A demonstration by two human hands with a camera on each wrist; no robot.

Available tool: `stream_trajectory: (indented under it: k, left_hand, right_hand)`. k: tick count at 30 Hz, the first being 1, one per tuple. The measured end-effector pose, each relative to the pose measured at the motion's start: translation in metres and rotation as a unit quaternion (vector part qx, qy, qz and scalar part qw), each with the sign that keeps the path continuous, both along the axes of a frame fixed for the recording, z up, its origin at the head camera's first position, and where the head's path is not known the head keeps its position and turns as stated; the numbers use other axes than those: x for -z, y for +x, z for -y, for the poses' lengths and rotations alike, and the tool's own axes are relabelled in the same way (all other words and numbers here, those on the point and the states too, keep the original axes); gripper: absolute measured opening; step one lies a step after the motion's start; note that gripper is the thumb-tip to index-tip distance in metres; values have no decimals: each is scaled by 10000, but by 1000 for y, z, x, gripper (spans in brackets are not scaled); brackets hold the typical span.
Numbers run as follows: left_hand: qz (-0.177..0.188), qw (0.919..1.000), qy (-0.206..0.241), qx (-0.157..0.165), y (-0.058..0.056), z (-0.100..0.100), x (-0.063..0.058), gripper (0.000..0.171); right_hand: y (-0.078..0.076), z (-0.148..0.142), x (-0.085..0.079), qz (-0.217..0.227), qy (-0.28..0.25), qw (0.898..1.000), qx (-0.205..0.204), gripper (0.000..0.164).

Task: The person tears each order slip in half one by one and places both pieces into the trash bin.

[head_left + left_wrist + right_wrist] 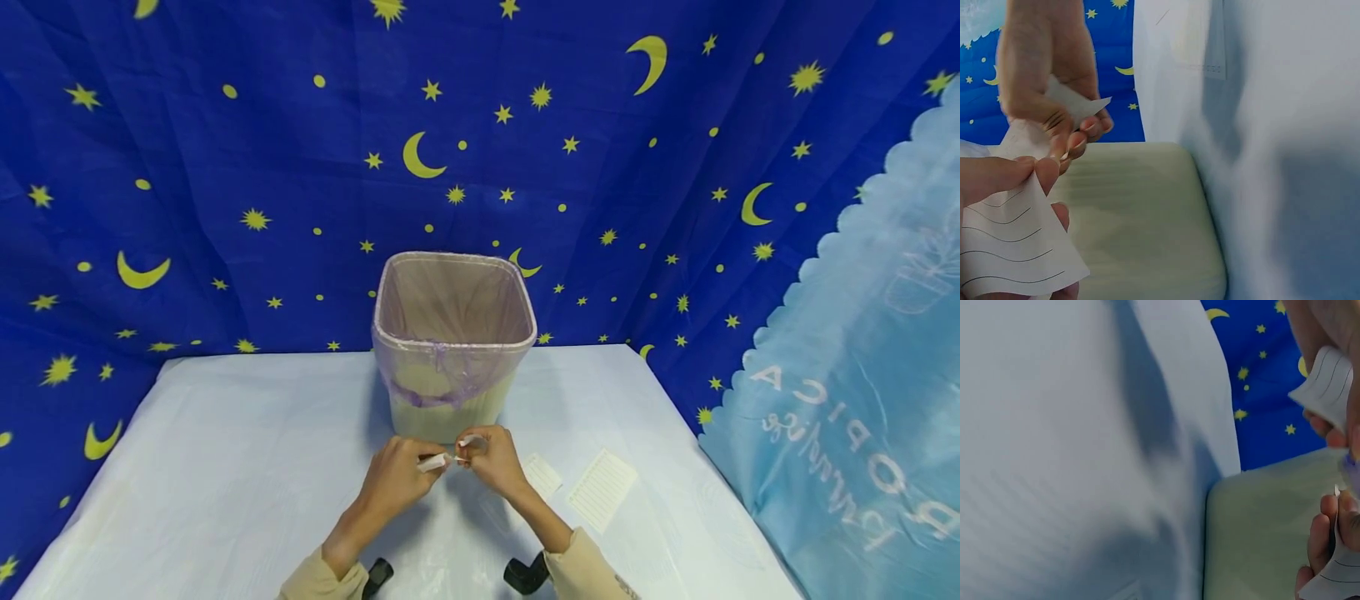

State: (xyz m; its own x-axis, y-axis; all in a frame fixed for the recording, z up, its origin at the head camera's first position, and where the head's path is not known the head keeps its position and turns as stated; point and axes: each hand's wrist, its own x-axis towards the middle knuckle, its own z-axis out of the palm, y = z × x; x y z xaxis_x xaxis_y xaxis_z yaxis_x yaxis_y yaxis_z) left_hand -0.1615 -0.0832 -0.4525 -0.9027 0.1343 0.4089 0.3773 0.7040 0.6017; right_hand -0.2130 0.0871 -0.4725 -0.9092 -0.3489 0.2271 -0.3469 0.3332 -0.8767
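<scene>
Close together in front of the bin, both hands hold lined white paper. My left hand [396, 475] pinches a curved piece of lined paper [1010, 250] between thumb and fingers. Fingertip to fingertip with it, my right hand [497, 460] pinches lined paper [1335, 575] too. In the left wrist view the right hand's paper [1072, 103] sticks out beyond its fingers. The fingers hide where the two parts of paper meet, so I cannot tell whether they are still joined.
A pale waste bin [442, 417] with a thin purple liner [457, 379] stands just beyond the hands. Two lined paper sheets, a smaller one [543, 477] and a larger one [602, 490], lie to the right on the white-covered table [247, 467]. Blue star-patterned cloth [285, 167] hangs behind.
</scene>
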Motion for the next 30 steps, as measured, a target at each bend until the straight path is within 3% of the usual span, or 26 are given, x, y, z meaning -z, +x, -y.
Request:
stream_trajectory:
  k: [2,6,12,15,19,25,30]
  left_hand:
    - [123,9999,-10,37,0,1,-2,8]
    - [451,9986,-41,284,1,5,-7,12]
    - [758,9917,-407,953,0,11,-16,25]
    - [607,9893,-731,1106,-1,14,-25,32]
    - [399,9883,-1078,999,-3,16,-38,42]
    - [175,9861,-1375,920,-5,19,-56,35]
    - [-240,9810,-1510,1193,-5,23,-74,33]
  right_hand:
    - [-1,-2,0,-73,81,9999,-9,19]
    - [-3,-8,-3,-102,267,9988,-400,12]
    - [-2,-15,-17,-778,1195,9848,-988,16]
    - [-1,-18,-26,-1108,1379,9780,-1109,21]
    - [1,-19,-41,-1546,1561,9715,-891,25]
    - [1,-20,-60,-1945,1613,9662,-509,22]
    - [1,-25,-74,-2047,1653,9634,-515,24]
